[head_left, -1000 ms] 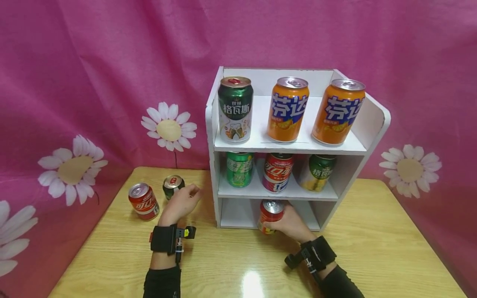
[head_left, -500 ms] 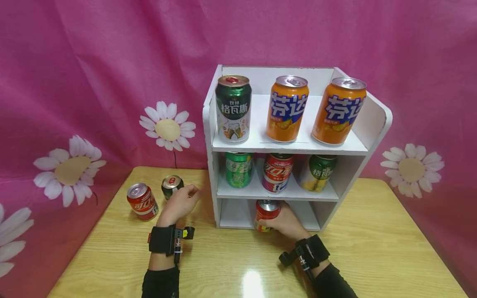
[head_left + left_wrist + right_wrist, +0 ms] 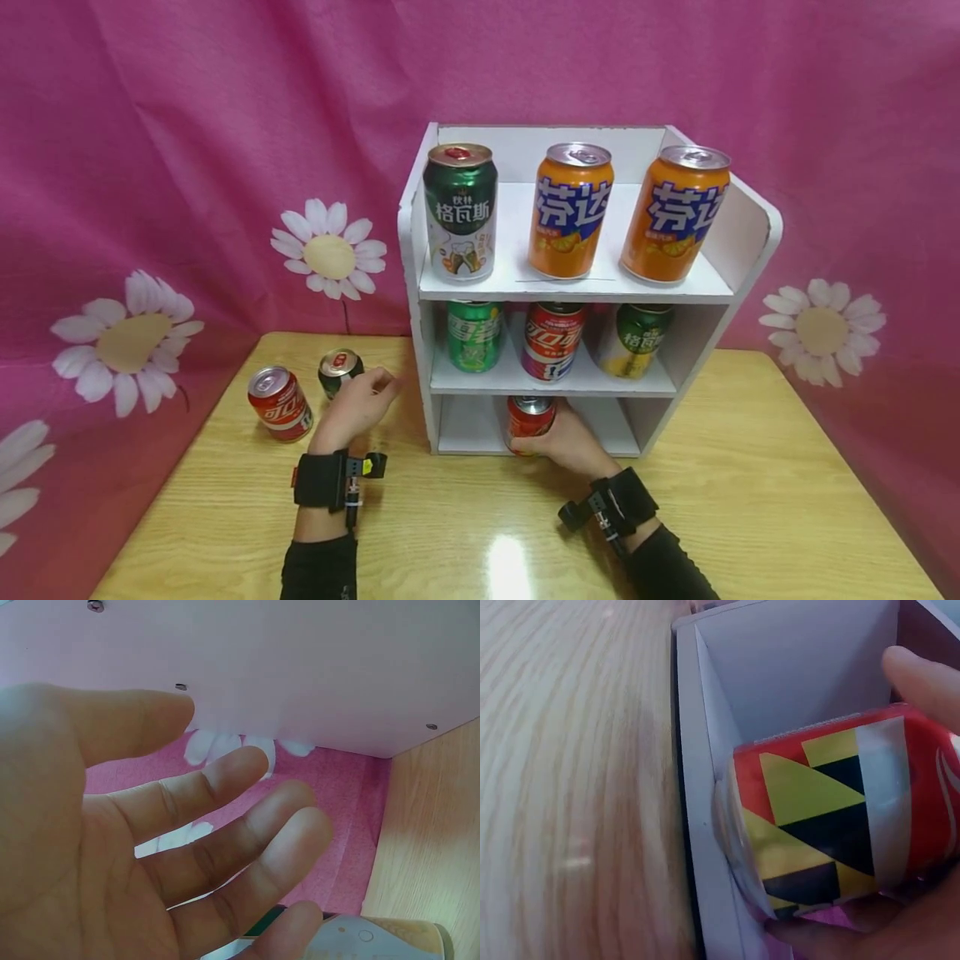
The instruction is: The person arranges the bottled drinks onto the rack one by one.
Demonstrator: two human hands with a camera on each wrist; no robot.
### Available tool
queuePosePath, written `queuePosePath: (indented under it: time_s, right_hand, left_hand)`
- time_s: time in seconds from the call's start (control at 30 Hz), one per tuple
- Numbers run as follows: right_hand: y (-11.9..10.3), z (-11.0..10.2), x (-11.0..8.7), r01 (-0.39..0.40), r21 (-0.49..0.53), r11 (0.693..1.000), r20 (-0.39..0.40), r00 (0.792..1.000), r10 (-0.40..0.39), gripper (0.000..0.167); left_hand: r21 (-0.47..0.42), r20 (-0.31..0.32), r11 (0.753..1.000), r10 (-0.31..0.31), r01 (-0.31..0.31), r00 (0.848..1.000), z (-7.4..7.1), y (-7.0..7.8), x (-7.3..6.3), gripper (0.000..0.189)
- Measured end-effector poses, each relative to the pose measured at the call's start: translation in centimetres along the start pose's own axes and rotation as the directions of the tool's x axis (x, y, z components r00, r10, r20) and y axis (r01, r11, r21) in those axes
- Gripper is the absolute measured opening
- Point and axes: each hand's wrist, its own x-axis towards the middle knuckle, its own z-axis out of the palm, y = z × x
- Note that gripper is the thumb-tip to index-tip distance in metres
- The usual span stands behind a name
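Note:
My right hand (image 3: 564, 440) grips a red cola can (image 3: 529, 418) at the front of the bottom shelf of a white shelf unit (image 3: 547, 290). In the right wrist view the can (image 3: 821, 814) shows yellow and black triangles, its base close to the shelf's front edge; thumb and fingers lie on opposite sides. My left hand (image 3: 362, 403) hangs loosely curled left of the unit and holds nothing. It partly covers a dark green can (image 3: 339, 371) on the table. Another red cola can (image 3: 281, 405) stands further left.
The top shelf bears a green kvass can (image 3: 461, 212) and two orange soda cans (image 3: 572, 212) (image 3: 677, 215). On the middle shelf stand a light green can (image 3: 474, 336), a red cola can (image 3: 552, 342) and a green-and-yellow can (image 3: 635, 340). A pink curtain (image 3: 300, 100) hangs behind the wooden table (image 3: 765, 492).
My right hand has moved slightly left with the red cola can along the bottom shelf. The left hand keeps its pose. The head view has shifted a little.

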Motion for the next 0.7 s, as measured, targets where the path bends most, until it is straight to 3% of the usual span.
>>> queuePosePath:
  time_s: [0.23,0.7]
  right_hand:
    - [0.0,0.6,0.0,-0.033,-0.075,0.997,-0.058,0.998,0.028,0.066]
    - [-0.7,1.9,0.9,-0.004,-0.151,0.989,-0.028,1.000,0.000,0.053]
  left_hand:
    - [-0.002,-0.001,1.000,-0.006,0.006,1.000,0.1,0.1,0.0,0.036]
    - [-0.003,-0.007,1.000,-0.003,0.003,1.000,0.0,0.1,-0.1,0.038]
